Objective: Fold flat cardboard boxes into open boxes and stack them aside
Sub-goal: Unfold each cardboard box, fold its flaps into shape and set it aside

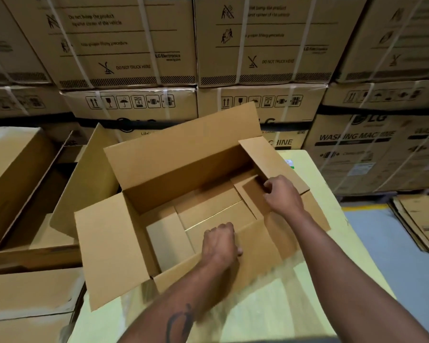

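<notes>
Four bottom flaps are already folded down inside the brown corrugated cardboard box point(183, 174), which sits open-topped on the pale yellow-green table point(270, 305) in front of you, its top flaps splayed outward. Your left hand point(221, 241) is curled over the near wall of the box, fingers hooked inside and gripping the edge. Your right hand point(282, 194) is curled at the right end, and looks to be pinching the inner flap there, though the fingertips are partly hidden.

To finish this step well, I judge you should press the bottom flaps flat so they lie level and interlock, steadying the near wall with your left hand. Push at the flap's middle rather than its corner, so it does not crease.

An already opened brown box point(30, 194) stands just left of the table. Flat brown cardboard sheets point(421, 219) lie on the floor at far right.
</notes>
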Tool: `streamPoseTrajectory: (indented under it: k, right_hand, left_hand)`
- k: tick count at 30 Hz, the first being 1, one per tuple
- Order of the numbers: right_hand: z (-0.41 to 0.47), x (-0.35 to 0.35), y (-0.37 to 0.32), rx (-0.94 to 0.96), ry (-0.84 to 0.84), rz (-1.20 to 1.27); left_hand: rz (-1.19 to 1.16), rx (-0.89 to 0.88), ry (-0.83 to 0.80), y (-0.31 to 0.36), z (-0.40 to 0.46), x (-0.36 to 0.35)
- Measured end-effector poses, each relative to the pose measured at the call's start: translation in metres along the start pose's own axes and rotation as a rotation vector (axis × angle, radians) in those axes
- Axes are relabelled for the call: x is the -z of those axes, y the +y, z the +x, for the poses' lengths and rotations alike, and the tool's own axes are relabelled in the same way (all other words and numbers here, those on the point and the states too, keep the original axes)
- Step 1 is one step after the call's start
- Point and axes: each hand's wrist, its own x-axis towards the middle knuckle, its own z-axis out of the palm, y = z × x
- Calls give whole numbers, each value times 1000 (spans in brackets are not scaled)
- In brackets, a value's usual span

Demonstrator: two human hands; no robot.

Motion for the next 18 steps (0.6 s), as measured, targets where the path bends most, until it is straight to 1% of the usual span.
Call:
streamPoseTrajectory:
  k: [2, 4, 7, 10, 12, 14, 15, 18]
  right_hand:
    - [10, 4, 9, 62, -1, -129]
    - [16, 8, 16, 108, -10, -245]
    - [19, 10, 26, 89, -69, -284]
    - [12, 7, 29, 22, -159, -303]
    - [4, 3, 27, 17, -191, -323]
    - [-2, -1, 28, 112, -219, -310]
    - [-4, -1, 31, 174, -241, -263]
    - [-7, 17, 37, 361, -349, -132]
  left_hand:
    - [-66, 2, 47, -10, 1, -1]
    - [-57, -45, 19, -25, 4, 2]
    - [155, -205, -117, -52, 7, 21]
    - [269, -242, -158, -75, 18, 49]
    - [372, -238, -175, -81, 32, 65]
    - [484, -212, -186, -85, 49, 78]
    - [513, -187, -182, -87, 56, 83]
    - [531, -106, -102, -96, 71, 86]
